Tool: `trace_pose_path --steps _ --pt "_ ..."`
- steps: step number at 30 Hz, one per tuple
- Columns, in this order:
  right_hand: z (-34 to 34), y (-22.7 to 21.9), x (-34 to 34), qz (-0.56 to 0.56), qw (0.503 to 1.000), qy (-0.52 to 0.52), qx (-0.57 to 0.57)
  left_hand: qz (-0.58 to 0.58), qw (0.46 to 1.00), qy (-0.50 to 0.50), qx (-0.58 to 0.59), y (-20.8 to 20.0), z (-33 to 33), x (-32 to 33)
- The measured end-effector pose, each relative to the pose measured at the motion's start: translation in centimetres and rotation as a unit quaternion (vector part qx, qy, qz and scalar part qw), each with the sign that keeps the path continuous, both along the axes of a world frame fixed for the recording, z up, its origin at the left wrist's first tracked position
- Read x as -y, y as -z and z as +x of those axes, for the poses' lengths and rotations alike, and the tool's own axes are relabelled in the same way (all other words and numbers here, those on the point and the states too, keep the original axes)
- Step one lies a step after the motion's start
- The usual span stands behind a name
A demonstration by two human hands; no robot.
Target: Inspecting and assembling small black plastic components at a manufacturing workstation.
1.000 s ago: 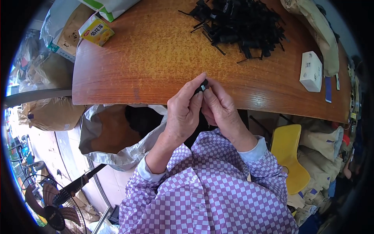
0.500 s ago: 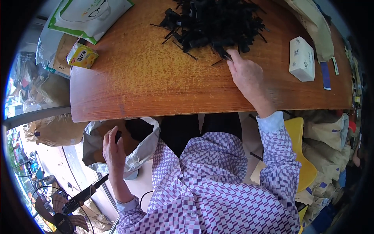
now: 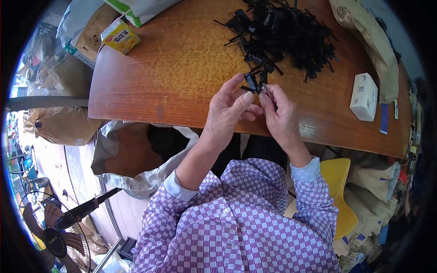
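A heap of black plastic parts (image 3: 291, 36) with thin strips sticking out lies on the wooden table. Just in front of it my right hand (image 3: 282, 111) pinches a small black plastic part (image 3: 264, 78) by a thin strip between thumb and fingers. My left hand (image 3: 225, 109) is beside it, thumb and index finger spread apart around another black piece (image 3: 251, 81). Whether the left fingers touch that piece cannot be made out. Below the table edge, a pale sack (image 3: 104, 157) stands with its mouth wide, dark pieces inside.
A yellow drink carton (image 3: 120, 38) and bags stand at the table's left end. On the right are a white tissue pack (image 3: 364, 98) and a brown paper bag (image 3: 368, 43). A fan (image 3: 54, 241) is at lower left, a yellow chair (image 3: 337, 200) at my right.
My left hand has come up from over the sack to the table, and the black piece in it is gone. My right hand has drawn a part toward me from the heap.
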State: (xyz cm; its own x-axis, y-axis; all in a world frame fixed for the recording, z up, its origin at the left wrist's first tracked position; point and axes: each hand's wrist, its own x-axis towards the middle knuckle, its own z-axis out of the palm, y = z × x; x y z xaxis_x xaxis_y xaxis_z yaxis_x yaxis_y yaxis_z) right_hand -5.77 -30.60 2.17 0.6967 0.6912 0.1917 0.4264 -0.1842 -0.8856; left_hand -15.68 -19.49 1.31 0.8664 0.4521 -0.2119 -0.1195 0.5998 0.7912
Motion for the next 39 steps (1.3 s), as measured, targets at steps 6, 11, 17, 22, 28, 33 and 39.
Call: trace_pose_path --steps 6,11,17,22,28,33,39 --pt "-1.3 0.0 -1.2 -0.005 0.996 -0.052 0.069 -0.112 0.991 -0.055 0.049 0.8 -0.6 -0.7" --pt "-1.5 -0.2 -2.0 -0.047 0.983 -0.110 0.138 -0.221 0.972 -0.072 0.036 0.6 -1.4 -1.9" --pt "-2.4 -0.4 -2.5 -0.049 0.994 -0.078 -0.056 -0.070 0.993 -0.093 -0.015 -0.1 -3.1 -2.9" --pt "-3.5 -2.4 -4.1 -0.066 0.964 -0.116 -0.230 0.012 0.993 -0.118 -0.007 -0.2 -3.5 -2.2" --pt "-3.9 -2.4 -4.0 -0.036 0.954 -0.119 -0.272 0.100 0.986 -0.137 0.002 0.4 -3.6 -1.7" --pt "-4.0 -2.5 -3.3 -0.044 0.956 -0.102 -0.270 0.260 0.951 -0.164 -0.025 0.7 -3.4 -1.2" --pt "-4.0 -1.0 -2.3 0.002 0.951 -0.072 -0.299 0.506 0.834 -0.172 -0.136 -1.0 -2.7 0.1"
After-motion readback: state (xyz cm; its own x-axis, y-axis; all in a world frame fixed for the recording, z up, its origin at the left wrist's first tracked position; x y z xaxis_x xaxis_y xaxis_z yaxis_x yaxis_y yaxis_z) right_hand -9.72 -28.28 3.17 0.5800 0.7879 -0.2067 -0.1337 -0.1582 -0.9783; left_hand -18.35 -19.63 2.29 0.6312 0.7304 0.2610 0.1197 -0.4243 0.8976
